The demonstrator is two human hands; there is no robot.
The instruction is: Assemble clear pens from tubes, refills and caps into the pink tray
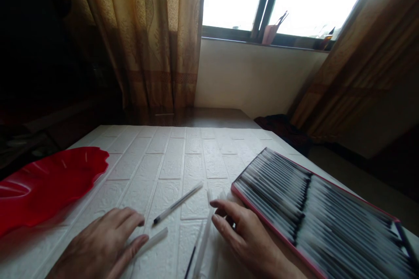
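My left hand (104, 239) is low over the white table cover, thumb and fingers apart. A translucent tube (159, 236) lies at its thumb, partly hidden behind it; whether they touch I cannot tell. Beyond it rests a slim clear pen (178, 204) with a dark end, lying at a slant. My right hand (240, 231) is curled loosely, with a gap between thumb and index finger. Beside its fingertips are clear tubes (204, 237), somewhat blurred, and a thin dark-ended refill (193, 253). Right of that hand sits a red-edged box (271, 226) filled with rows of pens.
A red scalloped tray (65, 183) is at the left on the brick-patterned table cover (170, 161). Behind the table are a dark wooden surface (216, 117), curtains (147, 52) and a window. A pink cup (269, 35) with sticks stands on the sill.
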